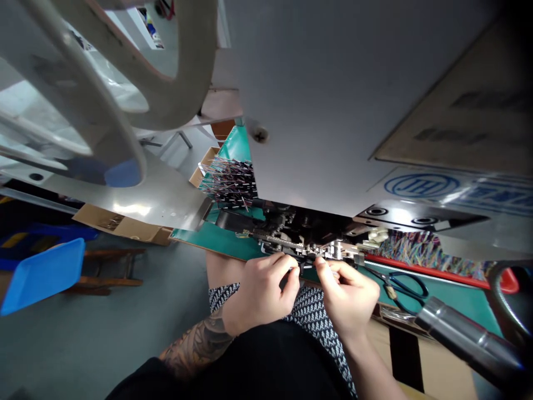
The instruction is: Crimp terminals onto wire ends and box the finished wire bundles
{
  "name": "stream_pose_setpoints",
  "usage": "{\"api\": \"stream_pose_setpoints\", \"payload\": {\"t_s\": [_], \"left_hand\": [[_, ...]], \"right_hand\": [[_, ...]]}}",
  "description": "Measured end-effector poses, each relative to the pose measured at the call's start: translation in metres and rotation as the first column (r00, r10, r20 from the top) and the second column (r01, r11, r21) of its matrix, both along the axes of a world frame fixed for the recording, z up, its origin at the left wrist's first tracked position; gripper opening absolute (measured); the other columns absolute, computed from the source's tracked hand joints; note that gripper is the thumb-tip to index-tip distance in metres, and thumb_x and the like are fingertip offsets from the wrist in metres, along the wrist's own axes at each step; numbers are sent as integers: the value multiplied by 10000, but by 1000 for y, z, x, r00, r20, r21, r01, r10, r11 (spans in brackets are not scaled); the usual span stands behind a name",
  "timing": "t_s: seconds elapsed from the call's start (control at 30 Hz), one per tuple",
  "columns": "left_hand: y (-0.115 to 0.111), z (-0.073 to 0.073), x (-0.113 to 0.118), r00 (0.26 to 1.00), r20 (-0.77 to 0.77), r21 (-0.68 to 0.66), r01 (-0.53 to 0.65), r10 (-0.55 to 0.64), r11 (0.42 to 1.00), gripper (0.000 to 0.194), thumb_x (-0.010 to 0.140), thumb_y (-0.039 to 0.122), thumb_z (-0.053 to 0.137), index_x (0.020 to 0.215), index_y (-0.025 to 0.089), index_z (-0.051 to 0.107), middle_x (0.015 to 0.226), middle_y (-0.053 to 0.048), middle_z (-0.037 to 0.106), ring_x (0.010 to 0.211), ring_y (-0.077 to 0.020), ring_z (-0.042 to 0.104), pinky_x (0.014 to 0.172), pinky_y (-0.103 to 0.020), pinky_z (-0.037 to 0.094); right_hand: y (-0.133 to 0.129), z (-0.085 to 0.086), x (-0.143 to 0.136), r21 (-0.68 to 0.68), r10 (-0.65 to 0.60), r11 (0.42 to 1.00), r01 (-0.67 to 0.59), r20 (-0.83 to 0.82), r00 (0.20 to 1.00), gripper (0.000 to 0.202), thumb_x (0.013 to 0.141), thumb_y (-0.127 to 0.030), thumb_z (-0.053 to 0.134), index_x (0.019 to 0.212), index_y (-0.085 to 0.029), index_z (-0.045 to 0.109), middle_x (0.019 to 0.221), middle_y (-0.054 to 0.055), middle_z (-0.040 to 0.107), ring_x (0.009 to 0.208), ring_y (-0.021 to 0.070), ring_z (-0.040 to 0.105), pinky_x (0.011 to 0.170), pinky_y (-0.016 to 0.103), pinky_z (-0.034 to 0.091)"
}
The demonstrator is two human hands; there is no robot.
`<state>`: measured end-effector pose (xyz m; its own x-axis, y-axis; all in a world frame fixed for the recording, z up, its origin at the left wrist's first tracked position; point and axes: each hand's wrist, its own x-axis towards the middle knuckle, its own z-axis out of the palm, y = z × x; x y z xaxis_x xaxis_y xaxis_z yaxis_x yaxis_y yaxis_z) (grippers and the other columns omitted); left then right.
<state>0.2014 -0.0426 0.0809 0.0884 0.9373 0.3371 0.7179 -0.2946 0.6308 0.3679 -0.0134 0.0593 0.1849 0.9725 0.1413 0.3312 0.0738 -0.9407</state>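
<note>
My left hand (268,286) is closed in a pinch at the front of the machine's metal working head (302,239). Just to its right, my right hand (347,291) pinches with thumb and forefinger. Both sets of fingertips come close to the small metal parts under the machine's grey housing (316,111). Whatever lies between the fingers is too small or too hidden to make out. Beyond the left hand, a heap of dark thin wires (231,183) lies on the green table top (216,238).
Right of my right hand lie scissors (406,289) with dark handles, before a red-edged tray (449,272) of multicoloured wires. A metal tube (458,328) juts in at lower right. At left are a cardboard box (125,225), a blue plastic tray (45,275) and a large grey wheel (162,100).
</note>
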Motion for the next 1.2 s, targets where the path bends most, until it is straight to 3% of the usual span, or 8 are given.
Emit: {"api": "stream_pose_setpoints", "payload": {"t_s": [0.2,0.5,0.73,0.93,1.07,1.13,1.2], "left_hand": [[-1,0,-1,999,14,-18,-41,41,999,160,1007,172,554,894,189,667,775,-17,693,659,-155,660,605,-318,440],[0,-4,-1,999,26,0,-44,44,999,144,1013,165,553,906,193,645,771,-4,665,612,-133,582,595,-312,423],[-1,-2,-1,998,34,-5,-47,47,999,143,1013,163,551,906,191,641,779,-2,665,612,-129,569,595,-312,417],[-2,-3,0,998,27,-26,-53,54,998,147,1014,166,560,918,187,670,789,-6,680,618,-130,574,605,-317,398],[-3,1,-4,997,63,-122,43,-36,992,138,1011,175,581,929,189,691,768,-3,684,618,-129,571,611,-311,389],[-5,2,-9,982,152,-205,143,-113,968,107,981,162,612,927,185,702,759,-3,695,648,-135,599,632,-300,411],[-7,-1,-14,938,313,-247,232,-149,941,76,937,140,652,916,173,718,827,-26,734,672,-132,607,647,-287,433]], "right_hand": [[4,1,-1,-116,37,992,-57,-165,986,439,859,-419,841,550,-178,644,563,-14,481,547,126,400,509,276,345],[5,-4,1,-140,39,988,-68,-197,980,417,861,-391,832,543,-181,663,589,14,611,572,156,533,532,265,419],[5,-5,1,-152,29,986,-63,-221,975,397,855,-386,841,560,-178,677,596,12,590,580,150,501,535,267,399],[3,-6,-1,-111,27,993,-47,-176,984,383,867,-406,839,595,-168,713,546,-23,454,534,117,388,503,266,336],[-2,-9,4,21,32,999,-31,-81,996,325,897,-376,824,659,-168,749,531,-41,431,495,106,376,483,266,324],[-7,-13,13,103,112,989,-109,-23,993,261,912,-322,818,700,-177,772,544,-34,502,499,112,421,504,270,359],[-12,-17,26,138,228,965,-224,-16,973,110,936,-276,797,864,-198,824,611,-24,585,526,121,477,534,268,398]]}}
